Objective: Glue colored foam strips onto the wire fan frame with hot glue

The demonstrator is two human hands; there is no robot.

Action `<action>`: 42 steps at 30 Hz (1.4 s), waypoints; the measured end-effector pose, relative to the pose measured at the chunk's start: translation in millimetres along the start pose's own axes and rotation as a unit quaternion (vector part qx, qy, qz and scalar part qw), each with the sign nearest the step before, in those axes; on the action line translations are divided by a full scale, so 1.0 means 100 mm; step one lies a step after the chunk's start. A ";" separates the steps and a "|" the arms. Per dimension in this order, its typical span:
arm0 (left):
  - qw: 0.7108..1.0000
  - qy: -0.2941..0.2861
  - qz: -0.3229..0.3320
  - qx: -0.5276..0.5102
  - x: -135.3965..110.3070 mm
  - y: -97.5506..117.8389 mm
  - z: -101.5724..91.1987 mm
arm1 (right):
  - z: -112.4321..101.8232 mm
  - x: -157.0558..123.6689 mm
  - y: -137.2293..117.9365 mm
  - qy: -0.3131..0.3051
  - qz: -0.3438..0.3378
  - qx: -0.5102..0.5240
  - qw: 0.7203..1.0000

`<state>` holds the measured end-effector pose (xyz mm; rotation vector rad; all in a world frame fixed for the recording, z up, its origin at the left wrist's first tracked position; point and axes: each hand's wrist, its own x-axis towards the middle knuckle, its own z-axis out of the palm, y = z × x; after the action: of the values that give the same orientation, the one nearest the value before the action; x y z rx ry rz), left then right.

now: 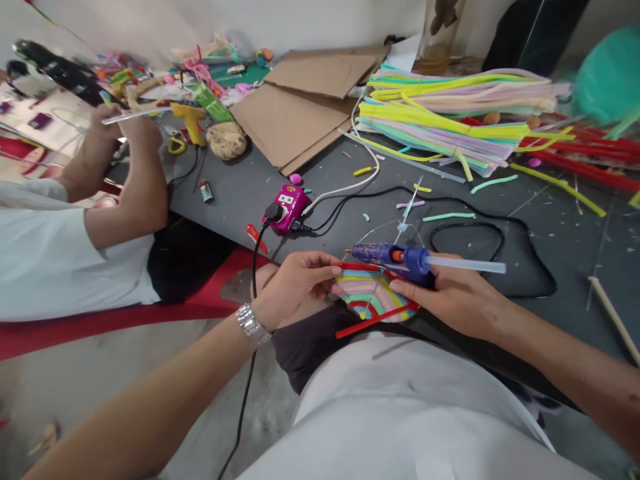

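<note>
My left hand (295,283), a metal watch on its wrist, pinches the left edge of a small woven piece of coloured pipe cleaners (371,297) with red strands sticking out. My right hand (450,293) is closed around a blue hot glue gun (400,257), lying sideways with its nozzle pointing left over the woven piece and a clear glue stick jutting out to the right. Both hands hover at the near edge of the dark grey table (550,220), above my lap.
A pink power socket (289,207) with black and white cables lies just beyond my hands. Piles of pastel and red pipe cleaners (450,113) fill the far right; cardboard sheets (310,100) lie at the back. On the left, another person's arms (125,180) hold a thin stick near a yellow glue gun (193,123).
</note>
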<state>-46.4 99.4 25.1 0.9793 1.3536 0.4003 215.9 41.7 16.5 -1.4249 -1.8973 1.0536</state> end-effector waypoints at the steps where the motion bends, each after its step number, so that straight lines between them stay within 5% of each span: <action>1: 1.000 -0.004 -0.010 -0.012 0.00 0.01 0.00 | -0.01 0.00 -0.02 -0.010 0.012 0.003 1.000; 7: 0.996 -0.025 -0.037 -0.080 0.01 0.03 0.01 | 0.05 0.00 -0.05 -0.038 0.085 -0.026 0.995; 42: 0.994 -0.062 -0.019 -0.085 0.04 -0.04 -0.04 | 0.07 0.04 -0.19 -0.037 0.063 -0.041 0.996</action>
<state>-50.1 101.1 19.5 0.8229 1.2034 0.4133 199.3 41.3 28.0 -1.5912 -1.9439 1.1117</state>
